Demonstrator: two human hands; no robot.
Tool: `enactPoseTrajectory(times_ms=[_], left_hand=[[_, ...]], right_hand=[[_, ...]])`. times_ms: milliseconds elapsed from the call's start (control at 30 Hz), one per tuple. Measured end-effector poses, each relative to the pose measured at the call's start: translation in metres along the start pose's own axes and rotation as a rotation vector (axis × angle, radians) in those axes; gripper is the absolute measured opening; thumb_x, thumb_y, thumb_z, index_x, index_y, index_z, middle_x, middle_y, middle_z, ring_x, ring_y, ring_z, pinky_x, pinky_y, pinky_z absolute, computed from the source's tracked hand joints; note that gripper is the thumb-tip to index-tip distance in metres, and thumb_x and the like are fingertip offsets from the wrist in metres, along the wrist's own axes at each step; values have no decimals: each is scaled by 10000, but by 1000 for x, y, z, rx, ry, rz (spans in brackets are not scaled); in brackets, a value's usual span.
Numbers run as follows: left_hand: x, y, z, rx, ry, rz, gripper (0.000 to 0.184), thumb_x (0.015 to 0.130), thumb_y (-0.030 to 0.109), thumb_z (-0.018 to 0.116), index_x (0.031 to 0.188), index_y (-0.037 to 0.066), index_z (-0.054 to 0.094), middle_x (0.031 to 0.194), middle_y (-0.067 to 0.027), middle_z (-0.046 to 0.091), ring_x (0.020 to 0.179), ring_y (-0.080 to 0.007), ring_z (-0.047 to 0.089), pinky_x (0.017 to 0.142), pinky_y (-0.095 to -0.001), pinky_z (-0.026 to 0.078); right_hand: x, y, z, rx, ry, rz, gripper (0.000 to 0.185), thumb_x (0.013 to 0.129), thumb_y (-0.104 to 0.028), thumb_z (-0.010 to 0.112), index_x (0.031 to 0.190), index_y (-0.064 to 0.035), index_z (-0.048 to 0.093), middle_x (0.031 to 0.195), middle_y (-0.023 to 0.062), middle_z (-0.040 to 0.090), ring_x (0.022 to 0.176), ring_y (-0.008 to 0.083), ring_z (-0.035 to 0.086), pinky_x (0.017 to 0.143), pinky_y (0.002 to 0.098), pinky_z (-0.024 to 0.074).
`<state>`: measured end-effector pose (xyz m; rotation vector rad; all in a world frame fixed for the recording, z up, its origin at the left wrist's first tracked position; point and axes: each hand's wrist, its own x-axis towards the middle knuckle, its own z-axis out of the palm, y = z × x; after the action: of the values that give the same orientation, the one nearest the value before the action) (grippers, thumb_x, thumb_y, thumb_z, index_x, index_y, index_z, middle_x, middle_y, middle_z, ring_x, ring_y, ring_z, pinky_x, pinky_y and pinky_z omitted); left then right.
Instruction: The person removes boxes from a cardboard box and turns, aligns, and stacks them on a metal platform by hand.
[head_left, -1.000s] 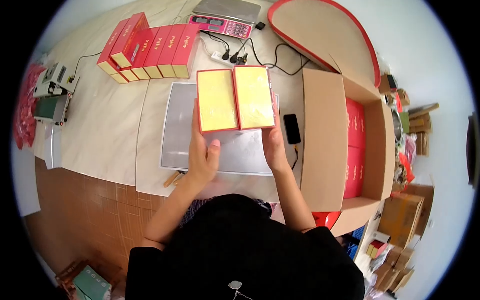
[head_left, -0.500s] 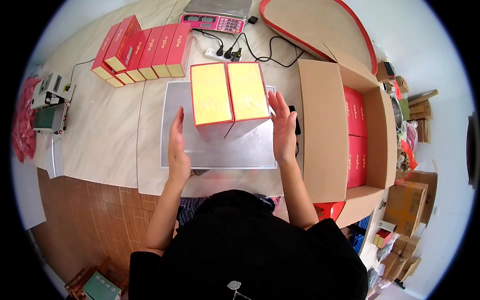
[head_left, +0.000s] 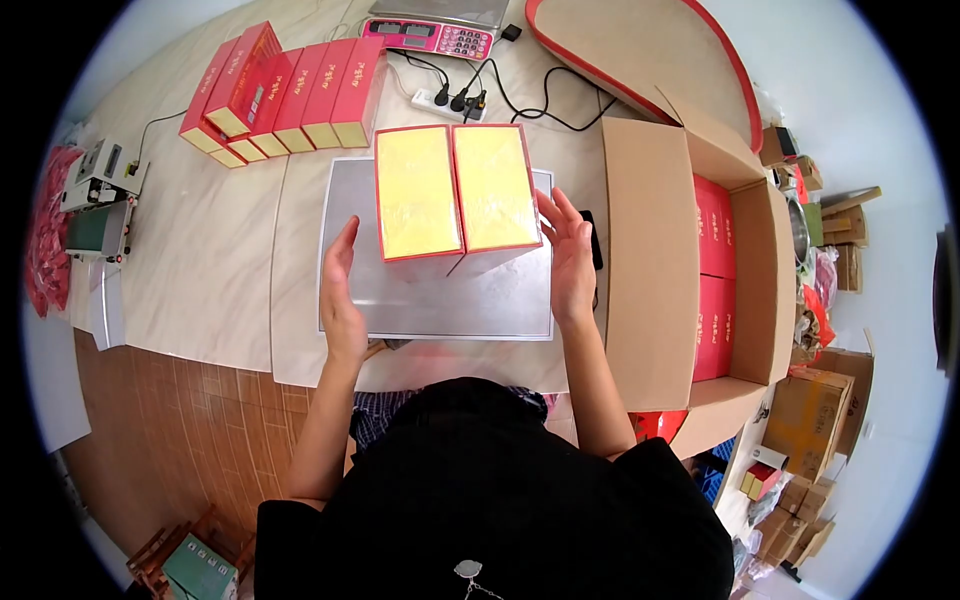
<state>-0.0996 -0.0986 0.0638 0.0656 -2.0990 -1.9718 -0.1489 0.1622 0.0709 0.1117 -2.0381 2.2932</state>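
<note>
Two red boxes with yellow ends, the left one [head_left: 418, 192] and the right one [head_left: 495, 188], stand side by side on a grey metal plate [head_left: 440, 305], their yellow ends facing up. My left hand [head_left: 343, 295] is open to the left of the pair, with a gap between it and the box. Close to the right box's side is my right hand [head_left: 570, 262], fingers apart and holding nothing; whether its fingertips touch the box I cannot tell.
A row of red boxes [head_left: 310, 95] stands at the back left. Behind the plate are a pink scale [head_left: 430, 38] and a power strip [head_left: 450, 103] with black cables. An open carton [head_left: 648, 270] holding red boxes [head_left: 714, 315] stands right, beside a partly hidden phone [head_left: 597, 240].
The two boxes, earlier held between both hands, now stand on the plate. Both hands have let go and moved apart; over the last half second they have barely moved.
</note>
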Motion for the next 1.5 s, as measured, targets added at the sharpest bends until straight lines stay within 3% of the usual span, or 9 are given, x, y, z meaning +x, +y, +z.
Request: enactPoseTrajectory(times_ms=[867, 967, 1067, 1267, 1333, 1367, 1400, 1433, 1500], left_hand=[[44, -40, 14, -42, -8, -148, 576, 1022, 424, 234, 1354, -3, 430, 1383, -122, 467, 1293, -214, 418, 1106, -360, 269], [53, -80, 21, -300, -7, -206, 597, 1002, 481, 296, 1347, 12, 426, 1316, -109, 504, 1214, -179, 477, 1047, -341, 354], [61, -101, 24, -507, -53, -443, 593, 986, 506, 353, 1329, 28, 432, 1242, -89, 531, 1097, -152, 543, 929, -314, 464], [62, -91, 37, -745, -79, -439, 566, 982, 479, 412, 1347, 47, 395, 1226, -66, 520, 984, -156, 600, 810, -288, 533], [73, -71, 34, -685, -82, -586, 543, 978, 421, 451, 1356, 38, 377, 1272, -88, 492, 1073, -185, 560, 891, -305, 490], [69, -61, 27, -450, -193, -520, 558, 972, 401, 454, 1379, 35, 347, 1307, -109, 465, 1137, -203, 507, 939, -319, 443], [66, -51, 20, -195, -291, -436, 576, 966, 381, 457, 1402, 31, 318, 1343, -129, 439, 1200, -220, 455, 987, -332, 396], [62, -41, 14, 40, -367, -342, 598, 960, 361, 460, 1424, 27, 288, 1378, -149, 412, 1264, -238, 402, 1035, -345, 350], [45, -22, 6, 28, -405, -504, 631, 972, 412, 437, 1435, 19, 267, 1353, -148, 442, 1216, -218, 460, 982, -338, 411]], right_hand=[[37, 54, 9, 123, 41, 265, 614, 1019, -454, 225, 1392, 8, 382, 1356, 162, 497, 1255, 231, 447, 1074, 377, 301], [46, 85, 14, 256, 10, 387, 583, 1017, -453, 292, 1391, -16, 387, 1303, 129, 524, 1211, 201, 480, 1030, 343, 359], [49, 77, 29, 437, -6, 434, 550, 1015, -441, 336, 1376, -32, 403, 1251, 105, 543, 1160, 177, 517, 962, 314, 427], [45, 41, 43, 520, 120, 630, 460, 1014, -367, 379, 1323, -34, 450, 1171, 77, 583, 1029, 151, 590, 848, 297, 507], [35, 50, 39, 334, 18, 460, 405, 991, -304, 433, 1276, -23, 491, 1129, 84, 609, 954, 150, 606, 819, 296, 513], [29, 54, 37, 243, -17, 371, 378, 979, -273, 460, 1253, -17, 511, 1108, 88, 621, 917, 150, 614, 804, 296, 516], [22, 54, 33, -133, -145, 190, 367, 970, -258, 476, 1241, -17, 524, 1110, 92, 622, 904, 145, 612, 800, 295, 513], [11, 57, 30, -64, -151, 249, 393, 974, -298, 466, 1251, -25, 518, 1119, 86, 619, 923, 155, 608, 806, 303, 514], [-10, 63, 24, 71, -152, 369, 448, 983, -377, 445, 1272, -41, 508, 1137, 74, 611, 961, 175, 601, 818, 318, 516]])
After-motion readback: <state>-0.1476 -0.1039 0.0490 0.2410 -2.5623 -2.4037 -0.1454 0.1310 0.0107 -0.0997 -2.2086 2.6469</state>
